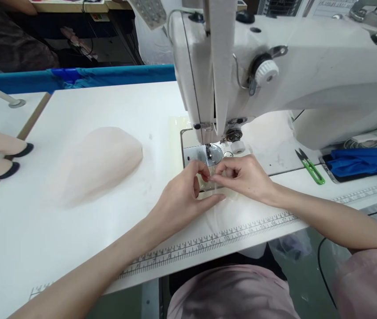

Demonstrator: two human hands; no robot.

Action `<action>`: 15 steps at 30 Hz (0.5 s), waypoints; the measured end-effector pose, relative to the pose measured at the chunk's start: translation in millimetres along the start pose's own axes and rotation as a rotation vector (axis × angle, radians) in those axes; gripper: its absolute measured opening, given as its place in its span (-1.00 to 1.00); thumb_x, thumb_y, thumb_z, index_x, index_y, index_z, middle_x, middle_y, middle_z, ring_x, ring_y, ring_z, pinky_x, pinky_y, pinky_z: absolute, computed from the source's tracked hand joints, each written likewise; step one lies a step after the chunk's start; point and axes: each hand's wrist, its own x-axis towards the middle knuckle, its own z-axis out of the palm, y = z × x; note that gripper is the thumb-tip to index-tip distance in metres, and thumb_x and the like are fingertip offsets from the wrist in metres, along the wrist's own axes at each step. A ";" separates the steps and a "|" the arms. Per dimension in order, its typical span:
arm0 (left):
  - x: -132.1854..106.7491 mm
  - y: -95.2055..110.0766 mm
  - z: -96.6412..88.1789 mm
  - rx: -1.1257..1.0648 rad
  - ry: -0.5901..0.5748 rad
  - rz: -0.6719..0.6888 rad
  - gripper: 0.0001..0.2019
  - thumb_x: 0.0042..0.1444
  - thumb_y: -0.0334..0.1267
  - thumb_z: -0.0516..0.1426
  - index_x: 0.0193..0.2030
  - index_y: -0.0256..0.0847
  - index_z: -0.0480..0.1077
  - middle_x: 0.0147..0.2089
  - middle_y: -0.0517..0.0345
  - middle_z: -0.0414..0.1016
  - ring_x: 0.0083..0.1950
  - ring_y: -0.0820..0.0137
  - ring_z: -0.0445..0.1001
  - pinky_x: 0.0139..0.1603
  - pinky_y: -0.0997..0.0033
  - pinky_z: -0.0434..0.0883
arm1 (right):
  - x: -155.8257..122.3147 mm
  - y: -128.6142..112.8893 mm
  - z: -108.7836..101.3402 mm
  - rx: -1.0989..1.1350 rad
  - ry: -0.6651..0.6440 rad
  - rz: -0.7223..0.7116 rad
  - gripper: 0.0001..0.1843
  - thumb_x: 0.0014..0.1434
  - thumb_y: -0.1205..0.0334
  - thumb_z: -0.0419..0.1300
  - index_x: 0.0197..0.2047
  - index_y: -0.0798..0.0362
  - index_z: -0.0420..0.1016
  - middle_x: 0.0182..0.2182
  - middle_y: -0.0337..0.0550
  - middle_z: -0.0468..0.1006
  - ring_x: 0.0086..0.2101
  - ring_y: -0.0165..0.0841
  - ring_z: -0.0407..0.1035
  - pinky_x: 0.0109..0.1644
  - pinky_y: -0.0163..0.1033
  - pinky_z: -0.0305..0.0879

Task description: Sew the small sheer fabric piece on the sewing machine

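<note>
My left hand (pixel 188 188) and my right hand (pixel 244 177) meet just in front of the sewing machine's presser foot (pixel 209 154). Thumb and index finger of the right hand pinch together, touching the curled fingers of the left. The left thumb stretches out below them. What lies between the fingertips is too small and pale to name. A faint translucent strip (pixel 215 210) runs from under the hands toward the table's front edge; whether it is held, I cannot tell. Behind the fingers shows the metal needle plate (pixel 193 153). Left of it lies a pale beige rounded fabric piece (pixel 109 161).
Green-handled thread snips (pixel 311 168) lie right of my right hand, beside a phone (pixel 329 170) partly under blue cloth (pixel 364 161). The machine head (pixel 195 75) rises above the hands. Two beige dark-tipped pieces (pixel 2 153) reach in from the left. A printed ruler (pixel 201 246) lines the front edge.
</note>
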 end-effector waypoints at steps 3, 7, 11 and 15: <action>1.4 2.0 -2.8 -0.150 -0.062 -0.104 -0.81 0.10 -0.20 0.18 -0.23 -0.14 0.23 -0.59 0.43 0.20 -0.68 0.61 0.12 -0.66 0.56 0.06 | -0.8 -0.6 -0.4 0.012 -0.025 -0.030 -0.82 0.14 0.21 0.27 -0.45 0.10 0.49 -0.69 -0.42 0.27 -0.64 -0.60 0.13 -0.53 -0.42 0.09; 6.3 2.3 -11.2 -0.400 -0.122 -0.180 -0.76 0.03 -0.20 0.26 -0.26 -0.18 0.28 -0.46 0.29 0.42 -0.61 0.51 0.41 -0.61 0.52 0.29 | -0.2 -1.1 -3.3 0.084 -0.051 -0.019 -0.88 0.12 0.24 0.27 -0.41 0.10 0.51 -0.64 -0.38 0.37 -0.62 -0.59 0.19 -0.52 -0.42 0.13; 7.8 2.0 -12.0 -0.486 -0.115 -0.209 -0.74 0.00 -0.18 0.28 -0.28 -0.22 0.32 -0.37 0.18 0.49 -0.37 0.37 0.55 -0.31 0.38 0.50 | 1.6 0.2 -6.8 0.141 -0.059 0.011 -0.95 0.11 0.32 0.24 -0.37 0.11 0.51 -0.60 -0.37 0.40 -0.60 -0.58 0.21 -0.53 -0.42 0.14; 6.6 -1.1 -8.2 -0.385 -0.108 -0.127 -0.70 -0.08 -0.19 0.33 -0.25 -0.21 0.36 -0.33 0.18 0.50 -0.34 0.43 0.50 -0.32 0.45 0.47 | 2.3 0.1 -8.4 0.149 -0.062 0.010 -0.95 0.11 0.34 0.22 -0.35 0.10 0.52 -0.59 -0.35 0.42 -0.59 -0.56 0.23 -0.51 -0.41 0.16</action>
